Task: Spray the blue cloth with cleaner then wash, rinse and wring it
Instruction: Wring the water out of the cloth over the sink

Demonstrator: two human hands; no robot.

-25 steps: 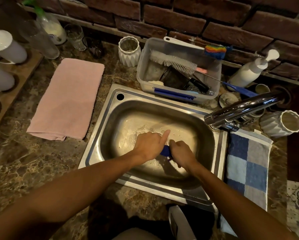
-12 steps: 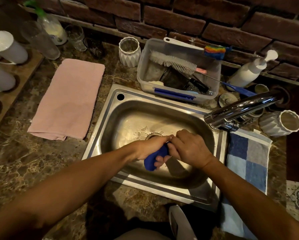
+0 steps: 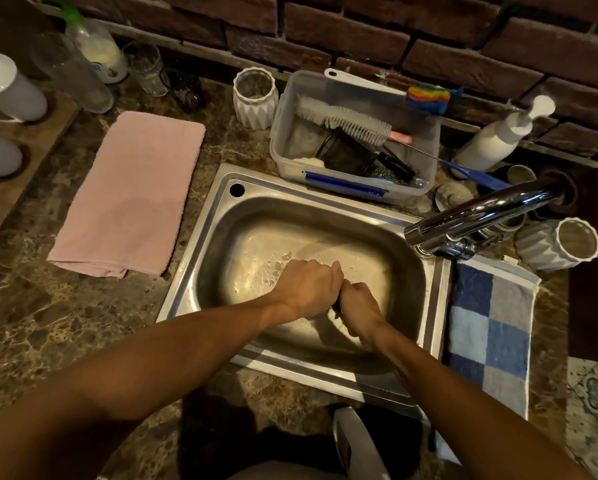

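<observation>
Two hands are clenched together over the basin of the sink (image 3: 432,303), and almost nothing of the blue cloth (image 3: 336,309) can be seen, only a dark sliver in the gap between them. Far off to the left of the left hand (image 3: 308,289) a folded pink towel (image 3: 131,192) is laid on the bench (image 3: 65,313). The left hand is curled tight round one end of the cloth; touching it, the right hand (image 3: 359,306) is closed round the other end. Soaked cloth of this kind is judged soft, limp and somewhat slippery, so it is best gripped at both ends and twisted in opposite directions. Beyond the right hand, a chrome tap (image 3: 477,216) is seen, with a checked towel (image 3: 491,323) beneath it.
</observation>
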